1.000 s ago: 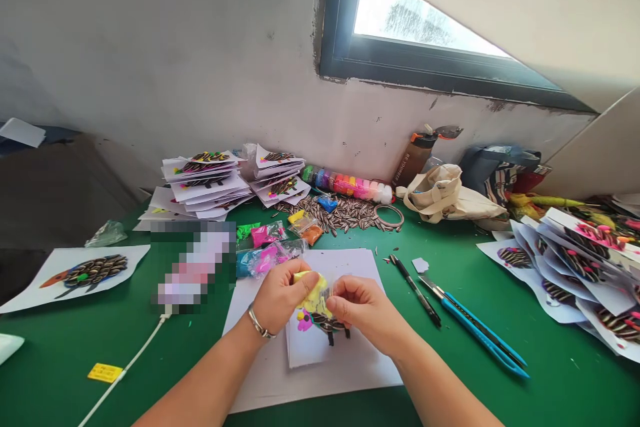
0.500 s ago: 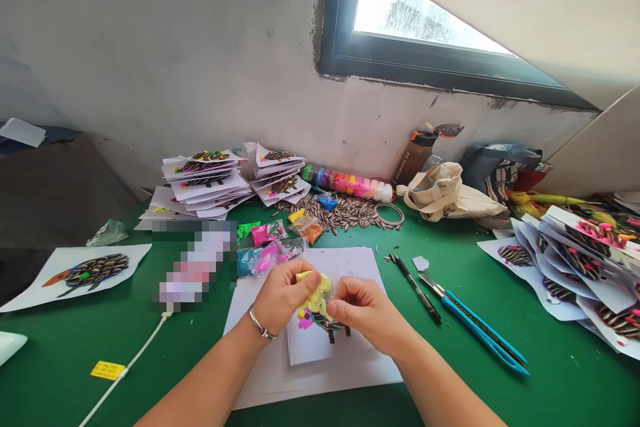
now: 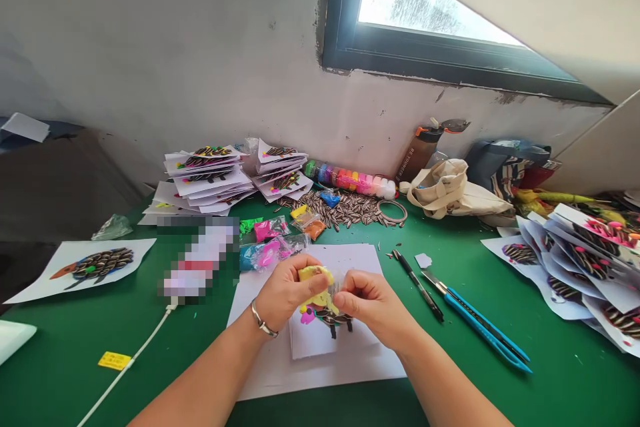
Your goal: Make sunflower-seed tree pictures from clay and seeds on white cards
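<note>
Both of my hands meet just above the small card (image 3: 320,340), which I use as my landmark. My left hand (image 3: 285,290) has its fingers pinched shut on a lump of yellow clay (image 3: 315,275), seemingly inside a clear bag; my right hand (image 3: 370,303) pinches the other side of the same lump, so neither hand is free. The clay sits directly over the card's seed picture (image 3: 333,319), touching or nearly touching it; I cannot tell which. Under the card lies a larger white sheet (image 3: 350,373) on the green table (image 3: 500,400). To the card's right lie a black pen (image 3: 417,275) and blue tweezers (image 3: 487,330), near but apart. To its left, past a blurred patch, a white cable (image 3: 135,360) and a yellow tag (image 3: 114,360) rest on the table. Beyond the card lie clay packets (image 3: 267,247), then a spill of sunflower seeds (image 3: 350,208), a row of clay pots (image 3: 350,180) and stacked finished cards (image 3: 210,177) against the wall. My worry: if I tug too hard, a piece could tear off and drop onto the glued seeds, smearing yellow across them or knocking some loose. A wrist sweeping rightward might also nudge the pen off its spot.
</note>
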`<state>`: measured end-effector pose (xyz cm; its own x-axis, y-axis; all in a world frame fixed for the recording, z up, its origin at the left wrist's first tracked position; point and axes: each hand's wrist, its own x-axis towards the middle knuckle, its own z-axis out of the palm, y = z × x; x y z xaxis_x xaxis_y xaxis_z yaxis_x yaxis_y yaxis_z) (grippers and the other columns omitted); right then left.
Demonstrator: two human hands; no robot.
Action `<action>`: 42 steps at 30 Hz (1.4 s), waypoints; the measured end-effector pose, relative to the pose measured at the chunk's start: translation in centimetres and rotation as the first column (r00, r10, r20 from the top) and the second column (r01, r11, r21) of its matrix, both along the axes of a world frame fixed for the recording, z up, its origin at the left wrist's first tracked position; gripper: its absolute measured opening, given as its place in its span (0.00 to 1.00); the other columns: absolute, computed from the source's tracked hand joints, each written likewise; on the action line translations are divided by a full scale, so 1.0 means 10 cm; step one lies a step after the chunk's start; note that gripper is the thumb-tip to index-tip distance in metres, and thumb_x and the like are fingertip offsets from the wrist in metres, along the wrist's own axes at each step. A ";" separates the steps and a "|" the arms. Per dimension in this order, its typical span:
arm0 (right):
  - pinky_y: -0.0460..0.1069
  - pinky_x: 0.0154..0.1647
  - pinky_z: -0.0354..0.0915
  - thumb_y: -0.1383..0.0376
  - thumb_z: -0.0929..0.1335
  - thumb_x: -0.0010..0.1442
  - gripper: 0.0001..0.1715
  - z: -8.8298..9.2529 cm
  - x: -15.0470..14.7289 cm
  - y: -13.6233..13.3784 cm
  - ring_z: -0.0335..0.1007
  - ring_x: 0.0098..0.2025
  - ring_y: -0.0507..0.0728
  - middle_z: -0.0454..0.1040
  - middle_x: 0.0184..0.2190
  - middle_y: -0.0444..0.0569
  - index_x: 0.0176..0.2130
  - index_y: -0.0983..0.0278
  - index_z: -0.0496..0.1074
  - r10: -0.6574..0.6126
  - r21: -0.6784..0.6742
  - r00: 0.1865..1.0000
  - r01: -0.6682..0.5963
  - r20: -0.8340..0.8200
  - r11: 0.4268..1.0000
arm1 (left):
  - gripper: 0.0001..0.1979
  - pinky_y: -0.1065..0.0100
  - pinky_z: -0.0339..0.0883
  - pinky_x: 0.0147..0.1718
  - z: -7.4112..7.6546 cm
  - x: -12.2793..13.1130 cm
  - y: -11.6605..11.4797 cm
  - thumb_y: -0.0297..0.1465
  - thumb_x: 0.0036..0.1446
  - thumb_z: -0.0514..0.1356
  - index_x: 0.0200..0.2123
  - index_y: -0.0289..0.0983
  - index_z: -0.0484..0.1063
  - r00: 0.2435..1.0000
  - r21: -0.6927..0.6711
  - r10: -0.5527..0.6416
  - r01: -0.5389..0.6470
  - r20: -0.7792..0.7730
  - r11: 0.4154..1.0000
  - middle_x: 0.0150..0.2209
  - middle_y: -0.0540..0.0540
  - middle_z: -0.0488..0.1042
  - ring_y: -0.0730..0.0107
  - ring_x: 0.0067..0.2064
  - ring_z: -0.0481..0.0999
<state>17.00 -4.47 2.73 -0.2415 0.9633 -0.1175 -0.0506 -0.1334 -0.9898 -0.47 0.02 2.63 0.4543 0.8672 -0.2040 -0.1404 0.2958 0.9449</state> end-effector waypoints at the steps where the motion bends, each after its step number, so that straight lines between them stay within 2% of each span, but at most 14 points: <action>1: 0.45 0.23 0.51 0.53 0.73 0.49 0.21 -0.01 0.00 0.00 0.52 0.23 0.49 0.59 0.19 0.39 0.21 0.63 0.63 -0.008 -0.001 1.000 0.008 0.010 1.000 | 0.22 0.73 0.61 0.22 0.00 0.01 -0.01 0.43 0.37 0.71 0.29 0.35 0.70 1.000 0.003 0.004 -0.004 -0.007 1.000 0.22 0.53 0.68 0.75 0.23 0.66; 5: 0.45 0.23 0.50 0.54 0.73 0.49 0.20 -0.03 0.00 0.01 0.51 0.23 0.49 0.59 0.18 0.39 0.21 0.63 0.64 -0.008 -0.012 1.000 0.008 -0.008 1.000 | 0.19 0.75 0.60 0.21 -0.01 0.02 -0.02 0.41 0.40 0.70 0.30 0.34 0.72 0.999 0.018 0.035 -0.035 0.005 0.999 0.22 0.53 0.69 0.77 0.22 0.65; 10: 0.45 0.22 0.50 0.55 0.73 0.50 0.21 -0.01 -0.01 0.00 0.51 0.21 0.48 0.58 0.17 0.38 0.20 0.63 0.63 0.013 -0.008 0.997 -0.013 -0.071 1.000 | 0.18 0.76 0.59 0.17 -0.05 0.00 -0.02 0.44 0.46 0.68 0.27 0.34 0.70 0.998 -0.018 -0.016 0.017 0.064 1.000 0.19 0.53 0.69 0.78 0.19 0.65; 14: 0.46 0.25 0.56 0.54 0.68 0.56 0.19 0.03 0.00 -0.01 0.57 0.21 0.50 0.63 0.16 0.41 0.22 0.64 0.68 0.034 -0.003 0.999 -0.034 -0.015 0.999 | 0.19 0.75 0.60 0.16 -0.06 -0.02 -0.01 0.46 0.49 0.65 0.26 0.35 0.68 0.998 0.013 -0.017 0.016 0.063 1.000 0.18 0.52 0.70 0.77 0.17 0.66; 18: 0.47 0.28 0.60 0.56 0.67 0.58 0.16 0.05 0.00 -0.01 0.62 0.24 0.51 0.68 0.20 0.44 0.25 0.64 0.71 0.022 0.002 0.999 -0.022 -0.026 1.000 | 0.20 0.75 0.59 0.18 -0.03 -0.01 -0.02 0.46 0.48 0.66 0.27 0.34 0.70 1.000 0.064 -0.011 0.012 -0.010 0.998 0.20 0.52 0.69 0.78 0.20 0.65; 23: 0.47 0.28 0.61 0.59 0.67 0.57 0.12 0.04 0.00 -0.01 0.64 0.25 0.51 0.69 0.22 0.44 0.28 0.64 0.72 0.033 -0.006 0.999 -0.033 0.000 0.999 | 0.21 0.74 0.58 0.20 0.01 0.01 -0.03 0.47 0.45 0.66 0.29 0.34 0.71 0.995 0.090 0.007 0.001 -0.095 0.996 0.21 0.53 0.67 0.77 0.22 0.63; 30: 0.45 0.27 0.60 0.61 0.66 0.57 0.13 0.01 -0.02 0.00 0.61 0.24 0.49 0.66 0.21 0.42 0.23 0.64 0.67 -0.011 0.005 0.996 0.011 0.087 1.000 | 0.19 0.74 0.56 0.21 0.01 0.00 -0.03 0.45 0.46 0.66 0.27 0.34 0.69 0.981 0.173 0.039 -0.006 -0.191 0.985 0.21 0.54 0.64 0.77 0.23 0.61; 35: 0.45 0.27 0.60 0.63 0.63 0.59 0.15 0.02 -0.02 0.03 0.62 0.25 0.50 0.67 0.21 0.43 0.23 0.65 0.68 -0.032 0.029 0.993 0.029 0.112 0.999 | 0.20 0.74 0.55 0.20 -0.03 0.00 0.00 0.47 0.47 0.64 0.27 0.34 0.69 0.983 0.191 0.067 -0.034 -0.170 0.981 0.21 0.54 0.64 0.77 0.23 0.60; 39: 0.45 0.27 0.60 0.61 0.66 0.58 0.12 -0.02 -0.02 0.03 0.61 0.24 0.49 0.68 0.21 0.43 0.26 0.65 0.69 -0.037 0.005 0.994 0.037 0.099 0.999 | 0.19 0.73 0.60 0.23 -0.04 0.01 0.00 0.44 0.47 0.66 0.32 0.33 0.73 0.987 0.195 0.063 -0.034 -0.147 0.980 0.25 0.50 0.69 0.74 0.26 0.65; 42: 0.44 0.24 0.57 0.59 0.68 0.57 0.12 -0.06 -0.03 0.02 0.58 0.23 0.48 0.64 0.20 0.41 0.27 0.65 0.69 -0.033 -0.014 0.995 0.035 0.089 0.999 | 0.18 0.72 0.61 0.24 -0.03 0.02 -0.01 0.42 0.45 0.67 0.31 0.32 0.74 0.986 0.170 0.076 -0.051 -0.148 0.984 0.26 0.49 0.70 0.72 0.27 0.66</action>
